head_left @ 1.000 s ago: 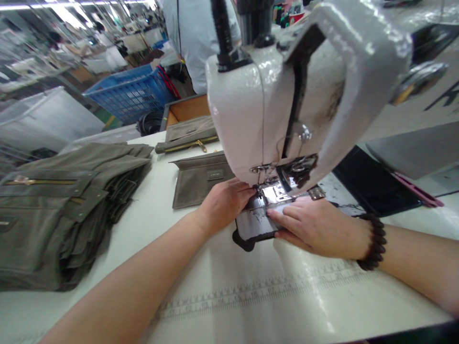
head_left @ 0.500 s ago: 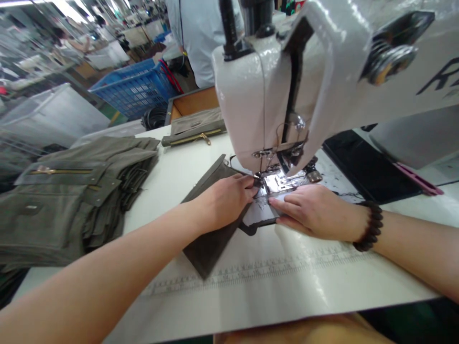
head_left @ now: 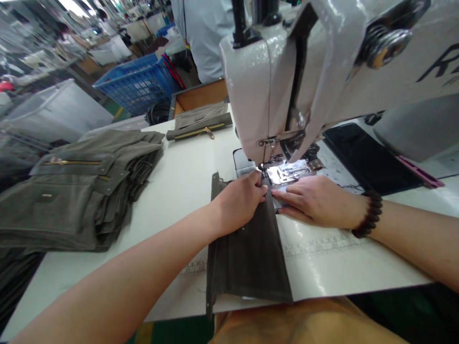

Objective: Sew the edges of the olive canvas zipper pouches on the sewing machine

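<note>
An olive-brown fabric piece (head_left: 254,258) lies flat under the front of the sewing machine (head_left: 247,91), its long edge running from the needle area towards me. My left hand (head_left: 238,203) is closed on its upper part, thumb and fingers pinched close to the presser foot (head_left: 263,169). To the right of that edge, my right hand (head_left: 315,200) rests on the machine bed, fingers stretched out and lying flat. Its fingertips reach the fabric's edge. A dark beaded bracelet (head_left: 369,215) circles the right wrist.
A pile of olive fabric pieces with zippers (head_left: 71,191) covers the left side. Behind lies a zippered pouch piece (head_left: 201,126) by a wooden box (head_left: 201,98). A black phone-like slab (head_left: 373,162) is at right. Beyond stand a blue basket (head_left: 139,86) and a person (head_left: 206,38).
The fabric piece has swung from a slanted position to lie nearly straight towards me, its near end at the table edge. My left hand moved slightly right with it; my right hand stayed almost still.
</note>
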Available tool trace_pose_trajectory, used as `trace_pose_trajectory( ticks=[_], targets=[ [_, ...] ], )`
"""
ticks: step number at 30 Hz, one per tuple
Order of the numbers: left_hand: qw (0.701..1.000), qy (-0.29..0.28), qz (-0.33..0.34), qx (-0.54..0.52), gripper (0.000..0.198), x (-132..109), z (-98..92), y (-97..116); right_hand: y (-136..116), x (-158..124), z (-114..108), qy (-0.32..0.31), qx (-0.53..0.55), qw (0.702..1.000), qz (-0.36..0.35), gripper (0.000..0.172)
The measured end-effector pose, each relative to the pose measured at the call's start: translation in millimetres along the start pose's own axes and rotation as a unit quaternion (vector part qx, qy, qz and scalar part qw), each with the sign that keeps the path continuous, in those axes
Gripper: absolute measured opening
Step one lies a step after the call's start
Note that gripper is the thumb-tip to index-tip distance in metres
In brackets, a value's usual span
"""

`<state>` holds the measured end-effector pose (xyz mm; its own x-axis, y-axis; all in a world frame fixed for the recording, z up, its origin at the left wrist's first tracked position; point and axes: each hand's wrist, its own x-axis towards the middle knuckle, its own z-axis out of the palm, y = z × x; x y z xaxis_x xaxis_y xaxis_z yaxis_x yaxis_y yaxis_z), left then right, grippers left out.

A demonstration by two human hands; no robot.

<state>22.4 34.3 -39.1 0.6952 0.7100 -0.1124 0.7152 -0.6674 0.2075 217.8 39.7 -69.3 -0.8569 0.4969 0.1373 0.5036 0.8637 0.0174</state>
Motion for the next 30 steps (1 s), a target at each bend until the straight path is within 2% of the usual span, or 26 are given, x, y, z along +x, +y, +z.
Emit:
trace_pose_trajectory(
  ticks=[6, 9, 11, 13, 14, 17, 20, 23, 24, 26, 28, 30],
  targets=[
    [1.000, 0.010, -0.005, 0.012, 0.020, 5, 0.6, -3, 0, 0, -1, -0.013, 0.002, 1.000, 0.007, 0.034],
    [0.999, 0.001, -0.005, 0.033, 0.022, -3, -3.4, 6, -3, 2, -7, -0.037, 0.002, 0.999, 0.026, 0.032],
    [1.000, -0.004, 0.005, 0.029, 0.042, -18, -5.5, 19, -9, 1, -15, -0.061, 0.011, 0.997, 0.037, 0.028],
    [0.999, -0.006, 0.028, 0.018, 0.072, -40, -4.7, 35, -19, -4, -26, -0.096, 0.018, 0.994, 0.049, 0.022],
    [0.999, -0.006, 0.044, 0.023, 0.078, -52, -2.9, 44, -26, -8, -32, -0.113, 0.022, 0.992, 0.053, 0.018],
    [0.998, 0.010, 0.059, 0.032, 0.061, -79, 6.8, 63, -51, -26, -43, -0.139, 0.063, 0.987, 0.056, 0.011],
    [0.996, 0.057, 0.061, 0.013, 0.045, -91, 16.4, 69, -78, -47, -43, -0.105, 0.121, 0.985, 0.067, 0.010],
    [0.988, 0.133, 0.053, -0.055, 0.020, -93, 19.8, 66, -99, -62, -33, -0.026, 0.125, 0.988, 0.084, 0.020],
    [0.982, 0.165, 0.031, -0.091, 0.019, -94, 19.3, 64, -104, -65, -29, 0.002, 0.123, 0.988, 0.090, 0.022],
    [0.959, 0.228, -0.051, -0.163, 0.020, -96, 16.5, 60, -111, -67, -23, 0.054, 0.127, 0.986, 0.095, 0.024],
    [0.920, 0.281, -0.156, -0.225, 0.020, -99, 13.1, 56, -116, -65, -17, 0.103, 0.127, 0.982, 0.094, 0.024],
    [0.880, 0.311, -0.233, -0.273, 0.022, -101, 10.7, 54, -118, -62, -13, 0.139, 0.119, 0.979, 0.090, 0.026]
  ],
)
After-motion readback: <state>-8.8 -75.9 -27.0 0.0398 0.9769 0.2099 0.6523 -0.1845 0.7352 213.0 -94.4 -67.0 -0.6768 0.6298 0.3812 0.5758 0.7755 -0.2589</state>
